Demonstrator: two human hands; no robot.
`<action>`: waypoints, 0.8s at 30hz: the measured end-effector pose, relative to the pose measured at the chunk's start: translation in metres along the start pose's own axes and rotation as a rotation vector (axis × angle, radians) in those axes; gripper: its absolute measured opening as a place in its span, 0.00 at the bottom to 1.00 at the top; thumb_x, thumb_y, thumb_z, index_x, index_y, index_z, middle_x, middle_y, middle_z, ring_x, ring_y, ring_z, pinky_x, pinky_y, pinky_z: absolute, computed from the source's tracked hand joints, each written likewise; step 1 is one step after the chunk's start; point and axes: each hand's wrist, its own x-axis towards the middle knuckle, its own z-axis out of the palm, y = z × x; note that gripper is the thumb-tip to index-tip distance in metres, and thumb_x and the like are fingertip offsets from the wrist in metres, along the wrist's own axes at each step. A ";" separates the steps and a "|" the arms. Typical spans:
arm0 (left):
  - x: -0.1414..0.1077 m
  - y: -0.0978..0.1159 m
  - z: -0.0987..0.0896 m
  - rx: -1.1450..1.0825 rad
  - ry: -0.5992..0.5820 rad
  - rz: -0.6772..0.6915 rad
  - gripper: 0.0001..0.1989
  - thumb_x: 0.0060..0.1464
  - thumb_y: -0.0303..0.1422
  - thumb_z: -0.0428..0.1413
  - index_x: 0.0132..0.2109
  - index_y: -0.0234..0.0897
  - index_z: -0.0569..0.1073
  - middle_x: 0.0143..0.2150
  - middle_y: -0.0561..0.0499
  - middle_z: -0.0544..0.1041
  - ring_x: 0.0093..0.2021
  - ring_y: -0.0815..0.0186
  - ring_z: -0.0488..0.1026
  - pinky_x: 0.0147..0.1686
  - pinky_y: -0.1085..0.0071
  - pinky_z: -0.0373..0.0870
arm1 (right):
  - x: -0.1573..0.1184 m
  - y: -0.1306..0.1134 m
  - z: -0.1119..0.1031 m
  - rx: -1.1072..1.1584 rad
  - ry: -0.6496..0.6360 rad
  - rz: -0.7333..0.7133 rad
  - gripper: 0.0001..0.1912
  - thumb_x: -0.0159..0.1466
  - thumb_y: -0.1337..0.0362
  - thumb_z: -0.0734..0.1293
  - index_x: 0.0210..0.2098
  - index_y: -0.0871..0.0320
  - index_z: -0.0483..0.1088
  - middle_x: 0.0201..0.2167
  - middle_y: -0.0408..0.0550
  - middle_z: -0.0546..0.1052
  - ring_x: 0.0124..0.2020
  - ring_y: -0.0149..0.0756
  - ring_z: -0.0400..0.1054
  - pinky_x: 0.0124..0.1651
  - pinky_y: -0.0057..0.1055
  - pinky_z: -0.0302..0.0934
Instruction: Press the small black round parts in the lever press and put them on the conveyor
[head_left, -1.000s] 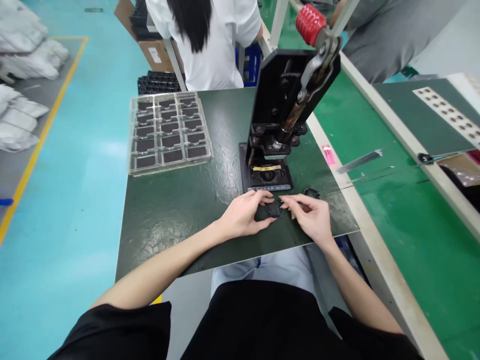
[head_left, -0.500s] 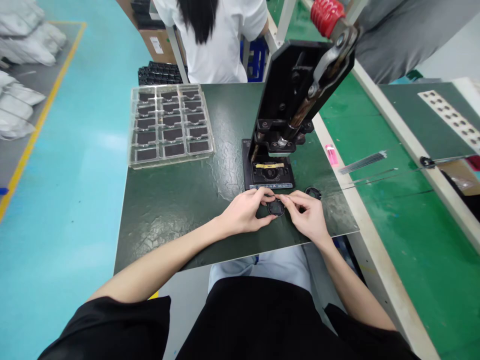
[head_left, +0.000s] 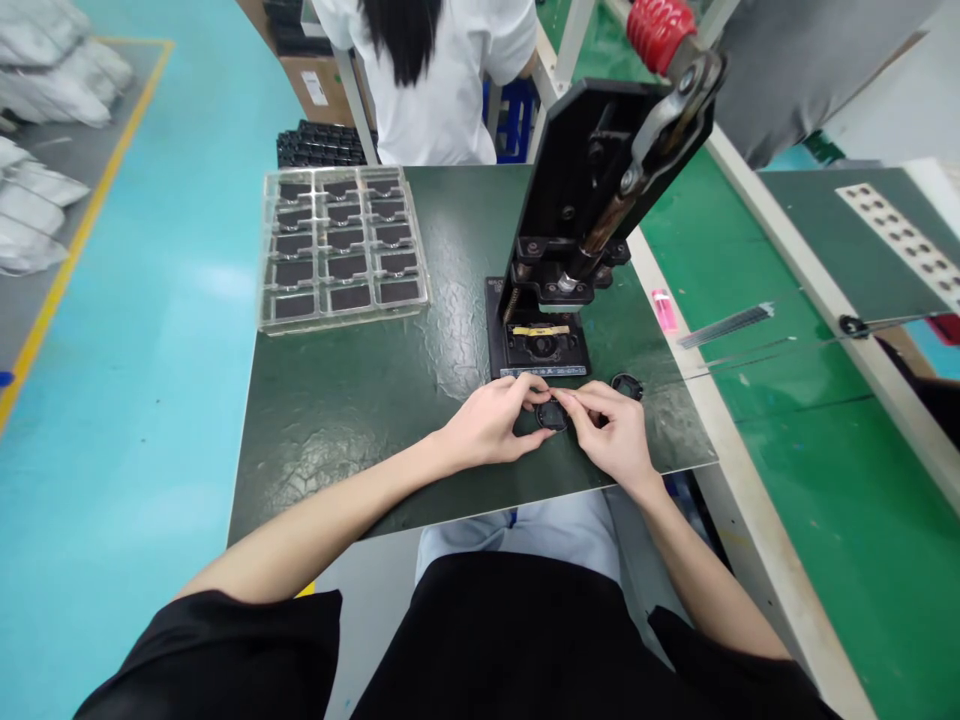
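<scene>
Clock directions run from the round black part (head_left: pixel 552 414), with twelve pointing away from the wearer; it sits at the centre, low on the dark green surface (head_left: pixel 360 400), between the two hands. The left hand (head_left: pixel 487 425), at nine, curls around it, thumb at its near rim and fingertips at its far rim; the right hand (head_left: pixel 616 435), at three, has thumb and fingers pinched together at its upper right rim; whether the pinch holds a small piece, I cannot tell.

At twelve, just beyond the fingers, stands the base of the black press (head_left: pixel 566 180), a yellow strip (head_left: pixel 540 330) across its bed and a red grip (head_left: pixel 661 32) up top; this leaves little room on the far side of the hands. A second round part (head_left: pixel 627 386) lies between two and three, just beyond the right hand's fingers.

The clear tray (head_left: pixel 337 322) of dark rectangular pieces is at ten, near the surface's left edge; open room spreads from eight to ten, between tray, left forearm and press. The near edge runs at six, under both forearms; the right edge, at three, meets a pale rail (head_left: pixel 750 505), where a pink item (head_left: pixel 664 310) lies towards one.
</scene>
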 end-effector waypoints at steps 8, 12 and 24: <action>0.000 -0.001 0.003 -0.027 0.028 -0.012 0.20 0.55 0.36 0.65 0.48 0.42 0.62 0.48 0.47 0.81 0.47 0.59 0.82 0.48 0.62 0.80 | 0.000 -0.001 0.004 -0.082 -0.009 -0.112 0.14 0.71 0.67 0.65 0.37 0.55 0.84 0.27 0.47 0.80 0.28 0.35 0.67 0.33 0.33 0.63; 0.000 0.000 0.003 -0.050 0.020 -0.055 0.21 0.54 0.36 0.66 0.46 0.42 0.61 0.47 0.47 0.81 0.46 0.58 0.83 0.46 0.61 0.81 | 0.002 0.000 0.003 -0.016 -0.019 0.008 0.16 0.72 0.59 0.66 0.33 0.54 0.83 0.24 0.48 0.78 0.27 0.36 0.68 0.33 0.35 0.64; 0.000 -0.002 0.003 -0.084 0.018 -0.075 0.22 0.52 0.36 0.67 0.46 0.42 0.61 0.49 0.45 0.82 0.43 0.59 0.82 0.43 0.61 0.81 | -0.010 -0.010 -0.009 0.277 0.320 0.241 0.24 0.67 0.57 0.72 0.61 0.55 0.73 0.26 0.43 0.79 0.22 0.31 0.70 0.29 0.30 0.69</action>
